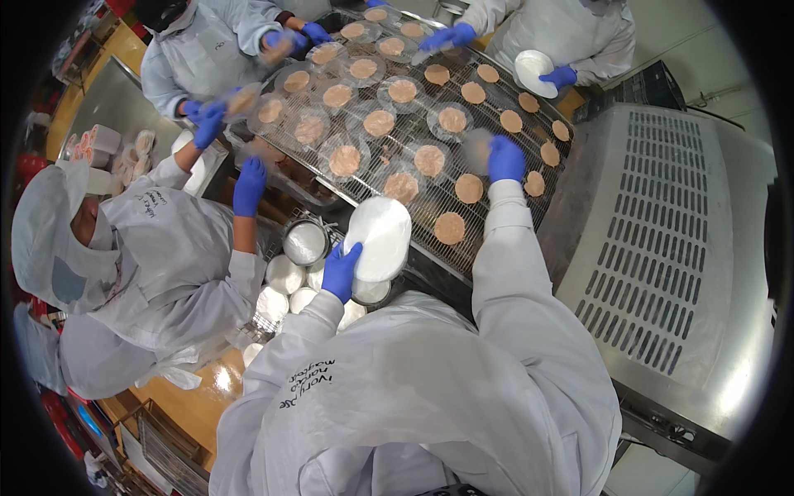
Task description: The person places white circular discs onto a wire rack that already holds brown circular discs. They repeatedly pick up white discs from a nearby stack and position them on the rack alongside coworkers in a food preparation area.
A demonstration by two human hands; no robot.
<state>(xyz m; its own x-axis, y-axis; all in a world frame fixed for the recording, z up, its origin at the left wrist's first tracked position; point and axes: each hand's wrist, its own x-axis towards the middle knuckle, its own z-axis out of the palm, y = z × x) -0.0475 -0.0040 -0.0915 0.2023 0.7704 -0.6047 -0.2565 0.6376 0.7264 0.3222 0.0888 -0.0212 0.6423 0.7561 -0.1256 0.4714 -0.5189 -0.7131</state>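
patties (450, 228) all across the wire mesh (454, 254), and the count runs to roughly twenty-seven, ten or so lying bare and the rest paired with clear round sheets (364, 157)! two blue-gloved hands for the wearer, one white stack (379, 240) between them, and at least seven white rounds (285, 274) bunched by the near edge. three co-workers line the far and left sides, one (564, 41) at the upper right with a white disc stack (533, 70) of their own.

to the pose: the left hand (340, 273) is low, in front of the body, gripping the oval-looking white stack by its near left edge, fingers pointing up and away. the right hand (506, 159) is the long reach, arm stretched out over the mesh, knuckles up, fingers curled in and seemingly pinching a thin blurred disc (477, 151); too smeared to tell whether that's film alone.

and look at those patties: flat, pinkish-tan, round with slightly uneven rims, spread in loose rows, mostly a little apart. the closest one sits bare on the wires, just up and right of the white stack, with shiny film wrinkling around those further left.
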